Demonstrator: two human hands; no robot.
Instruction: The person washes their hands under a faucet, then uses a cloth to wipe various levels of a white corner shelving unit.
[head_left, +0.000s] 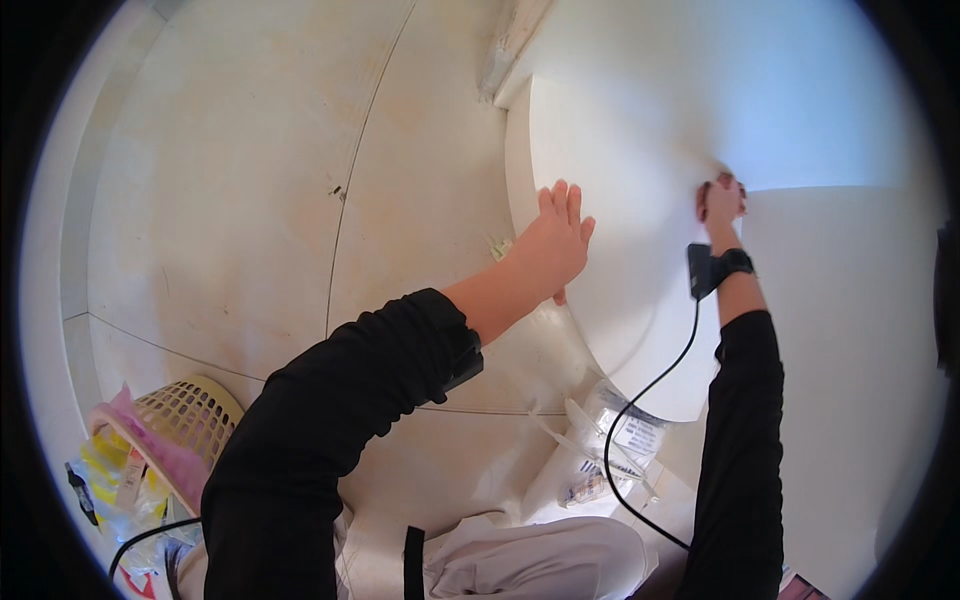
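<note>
My right hand (723, 206) is at the far right, shut on a reddish-brown cloth or pad (703, 201). That thing bunches out on both sides of my fingers and lies against the white panel (637, 225); motion blur hides its exact kind. My left hand (555, 240) is over the panel's left edge, fingers apart and palm turned down, with nothing visible in it. Whether its palm touches the panel cannot be seen.
Pale floor tiles (247, 225) spread to the left. A tipped plastic basket (187, 409) spills wrappers and bags (124, 480) at lower left. A printed white plastic bag (600, 457) sits below the panel. A black cable (609, 442) hangs from the box (700, 270) on my right wrist.
</note>
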